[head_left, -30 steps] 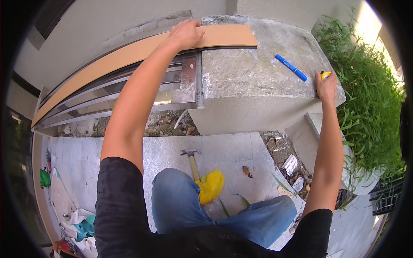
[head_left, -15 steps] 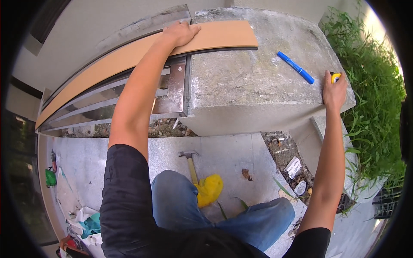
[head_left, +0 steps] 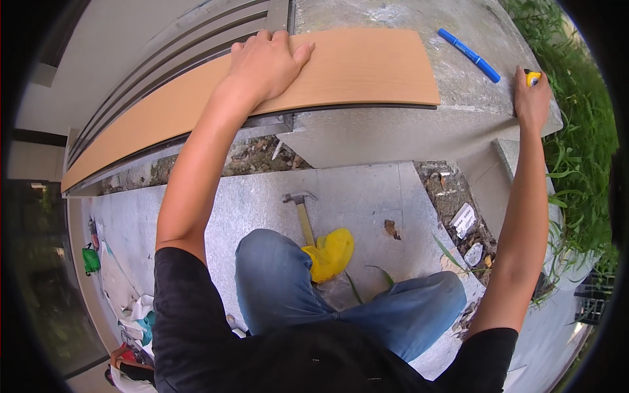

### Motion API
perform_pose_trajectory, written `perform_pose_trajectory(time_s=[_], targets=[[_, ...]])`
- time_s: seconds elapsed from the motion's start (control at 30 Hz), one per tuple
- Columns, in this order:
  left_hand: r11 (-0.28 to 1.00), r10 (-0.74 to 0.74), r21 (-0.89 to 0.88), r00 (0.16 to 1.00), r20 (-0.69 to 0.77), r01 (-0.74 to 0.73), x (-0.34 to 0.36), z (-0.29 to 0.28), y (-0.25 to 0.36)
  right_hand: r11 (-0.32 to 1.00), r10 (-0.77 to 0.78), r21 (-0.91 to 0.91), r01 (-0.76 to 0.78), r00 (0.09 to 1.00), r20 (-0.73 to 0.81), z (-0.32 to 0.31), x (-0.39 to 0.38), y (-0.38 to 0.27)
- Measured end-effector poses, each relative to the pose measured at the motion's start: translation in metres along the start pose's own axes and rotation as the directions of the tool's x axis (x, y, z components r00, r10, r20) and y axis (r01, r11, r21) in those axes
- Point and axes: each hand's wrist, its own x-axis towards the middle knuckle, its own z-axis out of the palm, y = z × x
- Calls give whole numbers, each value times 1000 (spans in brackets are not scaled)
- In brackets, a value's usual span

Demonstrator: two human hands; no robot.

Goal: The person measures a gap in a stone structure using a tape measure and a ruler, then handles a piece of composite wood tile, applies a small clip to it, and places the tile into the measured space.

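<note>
My left hand lies on a long light-brown wood-look plank, its fingers hooked over the far edge and the thumb on top. The plank rests across a metal slatted frame on the left and a concrete block on the right. At the block's right corner, my right hand is closed on a small yellow and black tape measure, partly hidden by the fingers. A blue marker lies on the concrete between the plank's end and my right hand.
A claw hammer lies on the grey floor near my knees, beside a yellow cloth-like thing. Green plants crowd the block's right side. A white label sits in the dirt strip. Part of another person shows at lower left.
The plank has come nearer with my left hand, now overhanging the block's near edge and baring frame slats behind it. My right hand still holds the tape measure at the corner.
</note>
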Motion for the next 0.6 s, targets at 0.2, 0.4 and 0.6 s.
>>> perform_pose_trajectory(time_s=[0.2, 0.4, 0.6], targets=[[995, 2, -100, 998, -60, -8, -13, 1, -1, 1000, 13, -10, -13, 1000, 19, 0, 2, 0], [840, 509, -52, 818, -269, -540, -61, -6, 55, 1000, -14, -8, 13, 998, -63, 0, -5, 5], [871, 491, 181, 824, -283, -457, -58, 5, 71, 998, 22, 57, -19, 998, -59, -3, -17, -8]])
